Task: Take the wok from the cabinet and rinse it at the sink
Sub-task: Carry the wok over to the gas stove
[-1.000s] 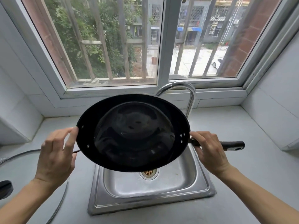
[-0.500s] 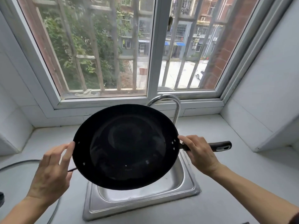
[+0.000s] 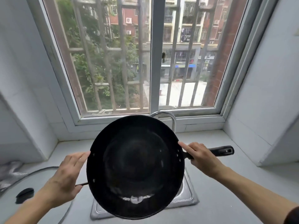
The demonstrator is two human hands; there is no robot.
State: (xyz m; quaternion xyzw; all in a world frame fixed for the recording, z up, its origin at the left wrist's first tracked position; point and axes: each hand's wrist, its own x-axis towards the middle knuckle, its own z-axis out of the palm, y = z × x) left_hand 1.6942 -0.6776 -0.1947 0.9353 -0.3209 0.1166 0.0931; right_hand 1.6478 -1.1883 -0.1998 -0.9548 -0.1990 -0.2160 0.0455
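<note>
A black round wok (image 3: 135, 167) is held up in front of me, above the steel sink (image 3: 187, 194), its inside facing me. A little water pools low in its bowl. My right hand (image 3: 200, 157) grips its long black handle (image 3: 223, 151) close to the rim. My left hand (image 3: 68, 173) has its fingers spread against the wok's left rim and holds the small side loop. The wok hides most of the sink basin. The curved chrome faucet (image 3: 169, 117) rises just behind the wok's top edge.
A light countertop (image 3: 226, 191) surrounds the sink, with white walls on both sides. A barred window (image 3: 145, 62) fills the back. A grey hose (image 3: 40, 170) and a black round object (image 3: 25, 194) lie on the counter at the left.
The wok has tilted up more toward me and sits lower in view, covering more of the sink. Water has gathered at its low edge. My view has lifted toward the window.
</note>
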